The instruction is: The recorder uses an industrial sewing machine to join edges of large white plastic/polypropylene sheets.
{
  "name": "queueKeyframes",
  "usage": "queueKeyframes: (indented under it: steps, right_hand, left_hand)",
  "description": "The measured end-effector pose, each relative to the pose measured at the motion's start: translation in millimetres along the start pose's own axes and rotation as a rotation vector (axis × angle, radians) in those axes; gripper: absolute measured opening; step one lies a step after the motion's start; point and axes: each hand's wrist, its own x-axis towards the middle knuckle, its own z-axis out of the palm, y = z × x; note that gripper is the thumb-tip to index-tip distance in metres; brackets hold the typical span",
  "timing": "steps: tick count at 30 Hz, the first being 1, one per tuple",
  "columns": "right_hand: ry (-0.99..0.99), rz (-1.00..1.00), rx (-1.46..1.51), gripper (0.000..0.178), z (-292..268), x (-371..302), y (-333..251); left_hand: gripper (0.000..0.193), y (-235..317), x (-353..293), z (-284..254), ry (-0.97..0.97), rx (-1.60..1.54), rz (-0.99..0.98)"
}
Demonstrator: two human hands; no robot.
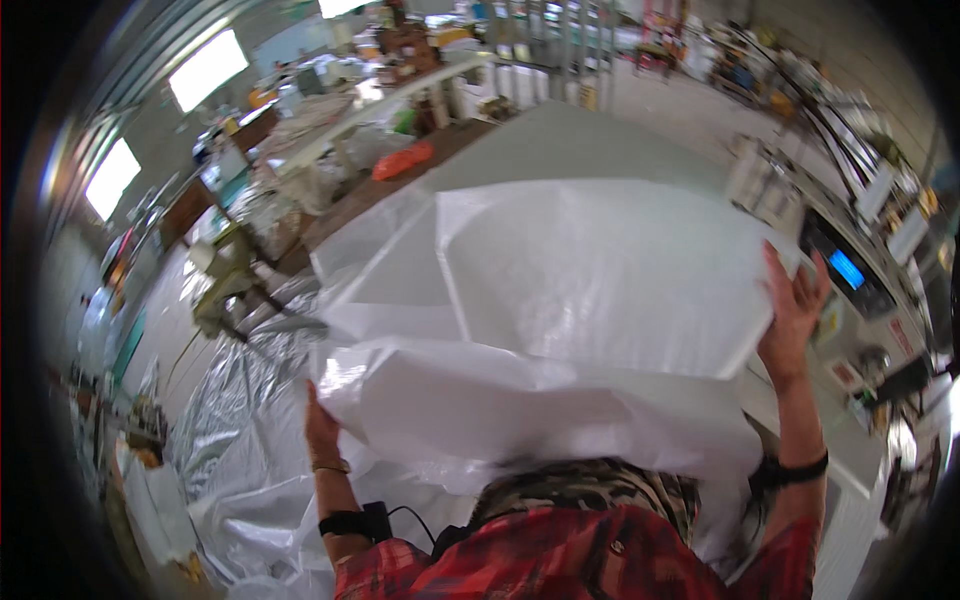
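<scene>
Now both hands (pixel 322 425) (pixel 795 305) on white sheet (pixel 600 280).

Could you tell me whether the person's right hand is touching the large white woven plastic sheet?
Touching: the head view shows the right hand gripping the large white woven plastic sheet at its right edge.

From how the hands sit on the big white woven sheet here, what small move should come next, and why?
Probably draw the right hand outward to pull the white woven sheet flat. That hand holds its far right edge, the left hand grips the bunched near-left edge, and folds still bulge along the near side over the grey table.
</scene>
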Motion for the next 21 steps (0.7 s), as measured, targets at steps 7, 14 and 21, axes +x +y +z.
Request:
queueKeyframes:
  steps: [7, 14, 21]
  right_hand:
    - [0.010, 0.038, 0.025, 0.046, 2.3, -2.6, -0.5]
    - [0.159, 0.081, 0.100, 0.052, 18.7, -14.5, 15.4]
    - [0.280, -0.006, 0.270, 0.045, 19.4, -8.9, 21.8]
  left_hand:
    - [0.066, -55.4, -63.6, 5.4, -0.124, -0.248, -0.088]
    - [0.064, -80.5, -101.5, 31.7, -0.218, -0.306, -0.143]
    - [0.046, -109.6, -136.6, 55.1, -0.304, -0.255, -0.270]
